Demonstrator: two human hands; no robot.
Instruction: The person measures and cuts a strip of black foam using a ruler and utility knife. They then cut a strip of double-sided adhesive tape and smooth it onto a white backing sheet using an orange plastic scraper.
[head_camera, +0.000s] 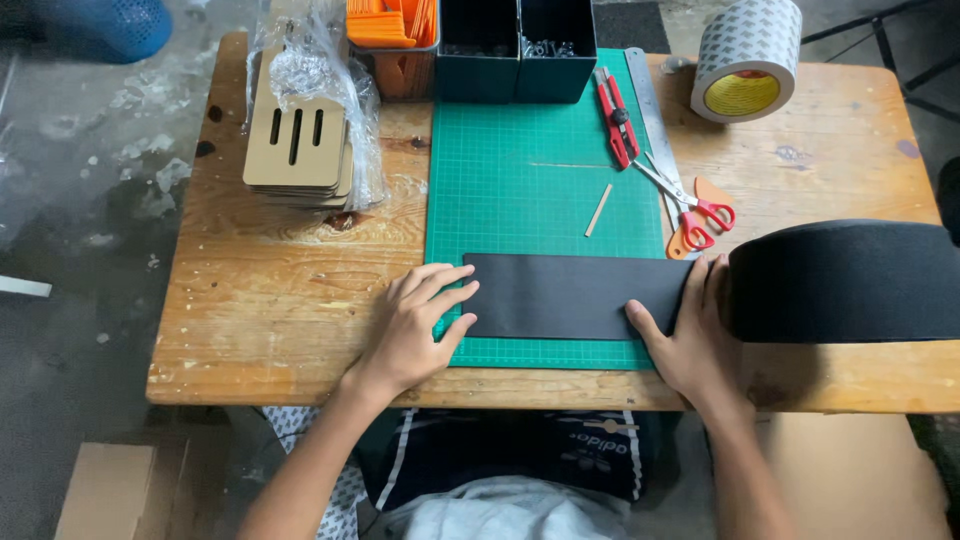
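A flat black strip (570, 296) lies across the near part of a green cutting mat (530, 170). It leads off to the right into a large black roll (850, 280) on the wooden table (270, 300). My left hand (415, 325) rests flat on the mat with its fingers spread, touching the strip's left end. My right hand (690, 335) presses on the strip's right end, thumb on the black surface, close beside the roll. Neither hand grips anything.
Red-handled scissors (695, 205), a red utility knife (615, 115), a metal ruler (650, 115) and a thin wooden stick (599, 210) lie on the mat's right side. A tape roll (745, 60), dark bins (515, 45), orange pieces (390, 25) and bagged cardboard cut-outs (300, 140) sit behind.
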